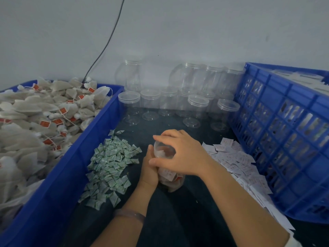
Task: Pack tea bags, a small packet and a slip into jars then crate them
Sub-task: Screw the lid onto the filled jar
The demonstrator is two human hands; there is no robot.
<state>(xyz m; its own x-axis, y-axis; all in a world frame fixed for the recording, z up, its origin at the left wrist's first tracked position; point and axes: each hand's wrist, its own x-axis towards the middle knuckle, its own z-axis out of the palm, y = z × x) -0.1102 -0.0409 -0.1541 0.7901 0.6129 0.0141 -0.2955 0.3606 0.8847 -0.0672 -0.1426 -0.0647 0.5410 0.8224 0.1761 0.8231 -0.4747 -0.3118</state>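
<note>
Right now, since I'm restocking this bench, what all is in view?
tea bags: a heap, off-white, red tags, left bin
bin: one, blue, left
packets: a pile, green-white, left of hands
slips: a pile, white, right of hands
empty jars: a dozen or so, clear, by wall
crate: one, blue, right
cable: one, black, on wall
table: one, dark, centre
held jar: one, clear, between hands
left hand: grips held jar's side
right hand: fingers curl over its top
</note>
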